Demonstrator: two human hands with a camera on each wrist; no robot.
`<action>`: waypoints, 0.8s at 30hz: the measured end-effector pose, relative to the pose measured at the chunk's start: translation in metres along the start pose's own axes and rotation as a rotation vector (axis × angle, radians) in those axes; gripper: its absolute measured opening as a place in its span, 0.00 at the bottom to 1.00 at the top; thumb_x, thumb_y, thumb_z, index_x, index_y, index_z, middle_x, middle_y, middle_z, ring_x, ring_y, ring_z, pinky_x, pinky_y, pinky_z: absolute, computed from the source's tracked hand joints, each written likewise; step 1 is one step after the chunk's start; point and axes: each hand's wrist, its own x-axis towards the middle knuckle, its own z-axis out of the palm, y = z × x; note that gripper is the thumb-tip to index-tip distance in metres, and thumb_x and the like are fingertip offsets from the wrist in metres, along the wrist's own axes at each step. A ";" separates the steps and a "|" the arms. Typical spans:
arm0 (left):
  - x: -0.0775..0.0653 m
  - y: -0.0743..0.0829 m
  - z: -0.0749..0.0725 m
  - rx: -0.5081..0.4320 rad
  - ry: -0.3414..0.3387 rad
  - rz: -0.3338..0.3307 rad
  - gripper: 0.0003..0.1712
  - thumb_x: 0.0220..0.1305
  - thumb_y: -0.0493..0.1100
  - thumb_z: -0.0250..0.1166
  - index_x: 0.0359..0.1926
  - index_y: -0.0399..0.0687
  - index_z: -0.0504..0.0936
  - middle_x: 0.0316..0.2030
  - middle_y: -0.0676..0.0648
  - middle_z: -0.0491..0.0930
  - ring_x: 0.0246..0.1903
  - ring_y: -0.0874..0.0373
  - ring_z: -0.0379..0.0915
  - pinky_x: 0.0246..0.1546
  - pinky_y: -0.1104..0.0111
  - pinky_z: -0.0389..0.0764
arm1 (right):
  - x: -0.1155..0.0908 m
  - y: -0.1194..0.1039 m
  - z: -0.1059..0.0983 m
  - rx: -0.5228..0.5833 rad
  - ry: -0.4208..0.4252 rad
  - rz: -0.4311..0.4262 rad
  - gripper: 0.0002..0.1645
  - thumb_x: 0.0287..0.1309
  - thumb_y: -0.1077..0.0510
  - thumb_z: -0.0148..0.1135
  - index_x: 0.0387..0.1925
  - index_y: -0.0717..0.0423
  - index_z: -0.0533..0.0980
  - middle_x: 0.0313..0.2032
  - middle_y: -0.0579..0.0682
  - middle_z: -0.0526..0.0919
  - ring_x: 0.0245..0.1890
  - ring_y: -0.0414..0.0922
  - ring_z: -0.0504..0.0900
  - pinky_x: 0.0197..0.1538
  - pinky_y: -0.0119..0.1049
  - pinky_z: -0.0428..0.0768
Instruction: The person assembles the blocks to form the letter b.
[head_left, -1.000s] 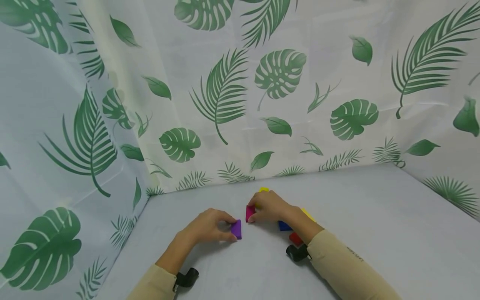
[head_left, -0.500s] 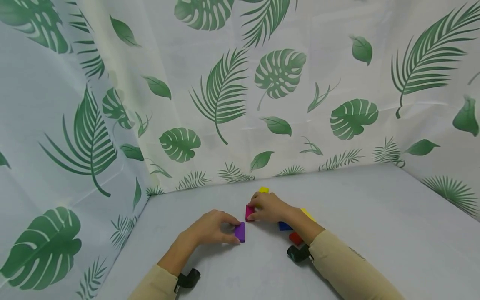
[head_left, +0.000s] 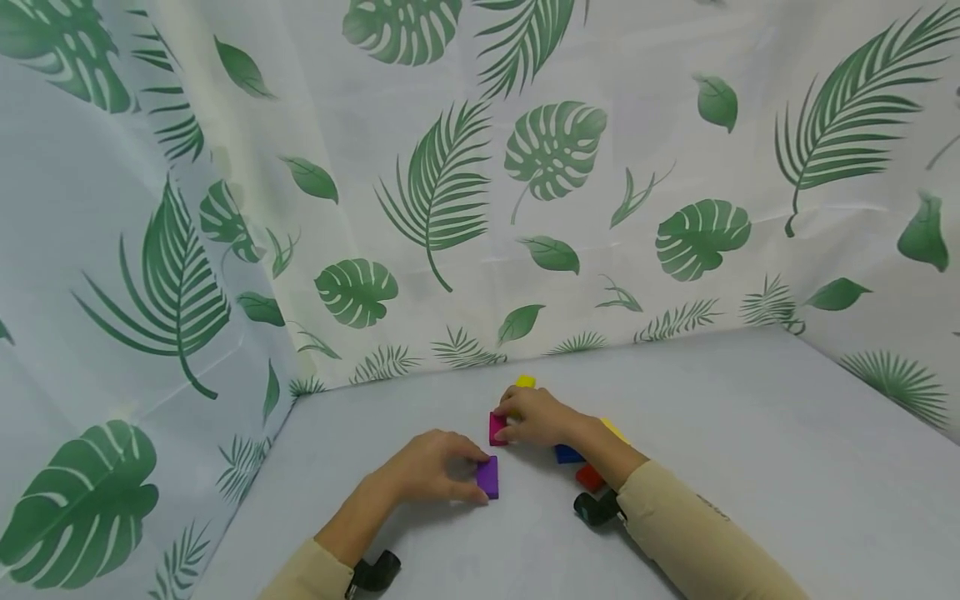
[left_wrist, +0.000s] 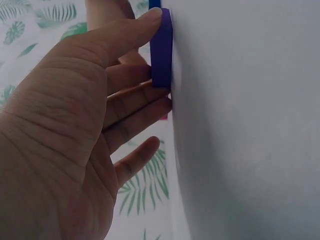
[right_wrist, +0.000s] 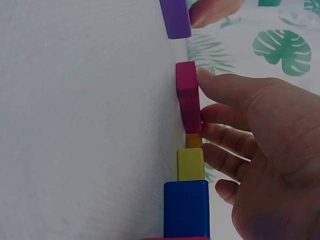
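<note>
My left hand (head_left: 431, 468) pinches a purple block (head_left: 487, 477) by its two ends, thumb on the near end and a finger on the far end. The block lies low at the white table surface, also in the left wrist view (left_wrist: 161, 55). Slightly farther away, my right hand (head_left: 542, 417) holds a magenta block (head_left: 497, 428) between thumb and forefinger. In the right wrist view this magenta block (right_wrist: 188, 95) sits against the table, its remaining fingers free behind it. A gap separates the purple and magenta blocks.
Behind the right hand is a yellow block (head_left: 526, 381). Around the right forearm lie a blue block (head_left: 568, 454), a red block (head_left: 590, 477) and another yellow piece (head_left: 615, 428), partly hidden. A leaf-printed curtain (head_left: 465, 208) borders the table.
The left hand has slid the purple block to the right and nearer to me. The right hand and the magenta block have stayed nearly in place.
</note>
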 end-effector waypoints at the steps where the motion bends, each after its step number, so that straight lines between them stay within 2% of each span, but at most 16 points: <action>1: 0.000 0.002 0.001 0.005 0.002 0.017 0.33 0.56 0.69 0.75 0.56 0.58 0.89 0.52 0.62 0.88 0.55 0.67 0.82 0.61 0.64 0.81 | 0.000 0.000 0.000 0.002 -0.001 -0.002 0.24 0.64 0.48 0.72 0.57 0.56 0.85 0.56 0.52 0.83 0.57 0.50 0.81 0.63 0.56 0.78; 8: 0.002 0.015 0.007 0.067 0.004 0.124 0.30 0.58 0.69 0.74 0.54 0.57 0.90 0.51 0.62 0.88 0.54 0.68 0.82 0.62 0.64 0.80 | -0.001 -0.001 0.000 -0.003 -0.006 -0.009 0.24 0.64 0.48 0.72 0.57 0.56 0.85 0.56 0.52 0.83 0.56 0.50 0.82 0.62 0.52 0.81; 16: 0.000 0.023 0.007 0.123 0.011 0.164 0.30 0.58 0.69 0.73 0.53 0.57 0.91 0.50 0.61 0.88 0.55 0.67 0.82 0.62 0.64 0.80 | 0.000 -0.002 0.000 0.007 -0.019 -0.019 0.23 0.63 0.50 0.73 0.56 0.55 0.86 0.54 0.50 0.84 0.56 0.49 0.82 0.62 0.51 0.81; 21: 0.000 0.026 0.006 0.147 0.036 0.217 0.30 0.56 0.70 0.74 0.51 0.57 0.92 0.48 0.61 0.89 0.53 0.68 0.82 0.60 0.65 0.81 | -0.002 -0.003 -0.003 0.040 -0.029 -0.036 0.21 0.59 0.50 0.76 0.52 0.54 0.88 0.50 0.46 0.84 0.50 0.45 0.81 0.55 0.43 0.82; 24: -0.001 0.027 0.006 0.174 0.056 0.248 0.30 0.55 0.71 0.75 0.50 0.57 0.92 0.46 0.61 0.89 0.51 0.69 0.82 0.58 0.66 0.81 | -0.004 -0.003 -0.004 0.070 -0.039 -0.047 0.19 0.58 0.51 0.77 0.50 0.53 0.88 0.47 0.44 0.85 0.46 0.43 0.78 0.48 0.36 0.79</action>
